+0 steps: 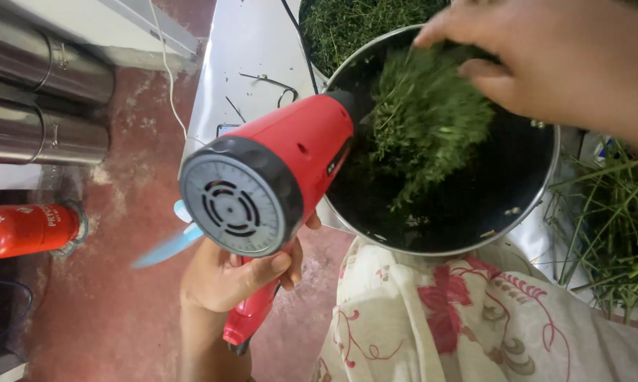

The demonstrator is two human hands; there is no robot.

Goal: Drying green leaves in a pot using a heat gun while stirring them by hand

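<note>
A red heat gun with a black rear cap and grey vented grille is gripped by its handle in the left hand, fingers wrapped tight; its nozzle is pointed over the rim of a dark round pan with a metal edge. The pan is set at the near edge of a white bench. A heap of chopped green herbs is lifted inside the pan by the right hand, fingers loosely curled into it. Loose green stalks are spread at the bench's right edge
</note>
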